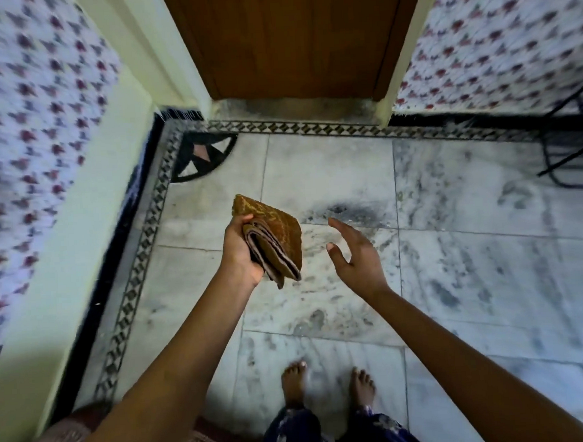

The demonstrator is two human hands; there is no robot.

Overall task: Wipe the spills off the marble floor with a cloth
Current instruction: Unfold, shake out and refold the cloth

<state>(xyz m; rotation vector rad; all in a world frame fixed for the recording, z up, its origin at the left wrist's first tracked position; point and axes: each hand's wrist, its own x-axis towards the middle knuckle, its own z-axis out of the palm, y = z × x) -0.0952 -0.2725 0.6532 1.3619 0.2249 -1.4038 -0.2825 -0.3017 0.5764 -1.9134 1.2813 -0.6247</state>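
Feet (293, 384) planted near; left hand (239, 254) grips folded cloth (277, 231), right hand (359, 261) empty, fingers (341, 226) wide. Wiping seems unstarted; next, probably stoop to the far smudge (347, 211).

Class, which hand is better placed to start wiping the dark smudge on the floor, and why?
Left, most likely. The left hand already grips the folded cloth; the right hand is open and empty, though it hangs nearer the smudge.

The left hand (239, 254) holds a folded brown cloth (273, 235) above the marble floor (470, 245). The right hand (356, 254) is spread open beside it. A dark smear (347, 211), maybe a spill, lies below.
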